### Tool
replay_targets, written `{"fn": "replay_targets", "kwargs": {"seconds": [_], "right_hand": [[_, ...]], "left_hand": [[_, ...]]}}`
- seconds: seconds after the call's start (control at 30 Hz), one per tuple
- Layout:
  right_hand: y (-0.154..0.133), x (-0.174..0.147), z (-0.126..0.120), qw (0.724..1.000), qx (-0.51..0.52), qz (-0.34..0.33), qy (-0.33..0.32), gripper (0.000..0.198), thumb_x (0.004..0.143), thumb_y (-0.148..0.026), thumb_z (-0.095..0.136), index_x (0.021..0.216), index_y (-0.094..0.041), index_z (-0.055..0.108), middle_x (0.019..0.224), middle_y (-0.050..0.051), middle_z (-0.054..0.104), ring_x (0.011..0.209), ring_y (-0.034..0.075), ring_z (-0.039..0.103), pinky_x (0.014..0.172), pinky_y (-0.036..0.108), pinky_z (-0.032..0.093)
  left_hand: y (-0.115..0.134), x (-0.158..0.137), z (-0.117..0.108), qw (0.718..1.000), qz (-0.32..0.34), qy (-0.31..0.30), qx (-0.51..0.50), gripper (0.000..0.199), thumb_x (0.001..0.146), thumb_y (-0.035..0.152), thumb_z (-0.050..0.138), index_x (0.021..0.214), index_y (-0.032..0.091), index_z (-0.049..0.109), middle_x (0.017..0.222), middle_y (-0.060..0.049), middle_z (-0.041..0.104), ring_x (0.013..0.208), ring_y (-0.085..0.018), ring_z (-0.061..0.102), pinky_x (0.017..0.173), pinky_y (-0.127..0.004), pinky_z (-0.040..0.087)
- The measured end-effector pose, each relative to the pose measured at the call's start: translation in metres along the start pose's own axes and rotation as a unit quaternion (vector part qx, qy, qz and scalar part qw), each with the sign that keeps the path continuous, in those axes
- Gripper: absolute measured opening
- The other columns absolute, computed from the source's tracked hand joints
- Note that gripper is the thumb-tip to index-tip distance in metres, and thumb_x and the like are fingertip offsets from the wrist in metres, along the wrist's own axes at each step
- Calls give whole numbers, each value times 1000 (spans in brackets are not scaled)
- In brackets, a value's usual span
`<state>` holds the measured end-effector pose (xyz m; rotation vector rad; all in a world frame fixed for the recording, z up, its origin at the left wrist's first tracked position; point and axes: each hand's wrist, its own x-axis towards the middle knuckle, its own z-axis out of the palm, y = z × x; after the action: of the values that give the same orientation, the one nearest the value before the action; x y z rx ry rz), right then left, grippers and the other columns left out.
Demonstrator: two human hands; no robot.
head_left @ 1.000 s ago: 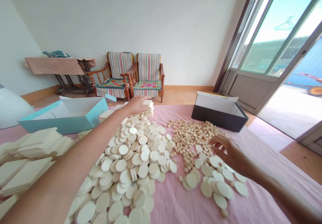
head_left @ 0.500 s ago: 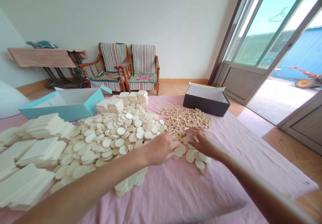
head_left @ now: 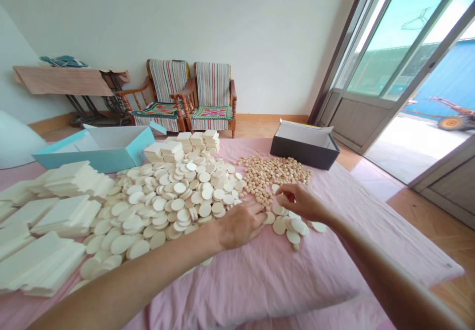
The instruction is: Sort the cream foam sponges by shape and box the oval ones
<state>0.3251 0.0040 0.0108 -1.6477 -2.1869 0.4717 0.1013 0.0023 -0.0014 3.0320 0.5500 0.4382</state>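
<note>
My left hand [head_left: 240,223] is closed, palm down, at the right edge of a heap of pale round discs [head_left: 178,189]. Its fingertips are curled over beside one disc [head_left: 269,217], and whatever they hold is hidden. Just to the right, my right hand [head_left: 302,202] is bent into a pinch above a small cluster of the same discs [head_left: 295,224]. What lies between its fingertips I cannot make out. Behind both hands spreads a pile of small tan, bead-like pieces [head_left: 272,171]. A single tan piece [head_left: 295,247] sits below the cluster.
Stacks of pale square tiles [head_left: 65,213] fill the left side of the pink cloth [head_left: 237,285]. Smaller tile stacks [head_left: 198,141] stand behind the discs. At the back are a turquoise open box [head_left: 100,159] and a black open box [head_left: 302,153]. Two wooden chairs [head_left: 213,90] stand beyond.
My right hand has risen slightly and its fingers have drawn into a pinch. My left hand has shifted a little lower. A disc now lies farther right beside the small cluster.
</note>
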Motion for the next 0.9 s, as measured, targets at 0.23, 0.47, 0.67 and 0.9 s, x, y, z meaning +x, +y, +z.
{"fn": "replay_targets", "kwargs": {"seconds": [0.23,0.47,0.67,0.9], "right_hand": [[-15,-3,6,991,-73,76,-79,9,68,-22,59,74,-18,64,69,2,63,62,13,51,54,24,29],[-19,1,8,989,-102,73,-84,10,69,-20,58,78,-18,62,75,3,65,65,14,53,56,23,28],[-21,-1,2,992,-68,53,-91,5,69,-20,59,74,-18,60,70,0,63,61,12,51,53,22,28],[-22,2,-3,991,-43,53,-116,8,68,-23,59,72,-17,62,63,-2,59,56,10,48,50,22,26]], "left_hand": [[-1,5,7,998,-19,2,53,20,92,19,42,80,14,58,81,-8,61,80,-20,58,78,-34,47],[0,10,3,996,-69,-4,47,11,87,10,46,87,14,56,86,-8,63,83,-21,60,76,-33,48],[-16,-8,-19,984,-162,75,-13,14,87,15,47,89,18,60,86,-4,64,80,-18,62,72,-28,48],[-68,-58,-67,917,-306,229,116,21,83,15,49,98,18,64,97,-8,66,93,-23,61,85,-36,48]]}}
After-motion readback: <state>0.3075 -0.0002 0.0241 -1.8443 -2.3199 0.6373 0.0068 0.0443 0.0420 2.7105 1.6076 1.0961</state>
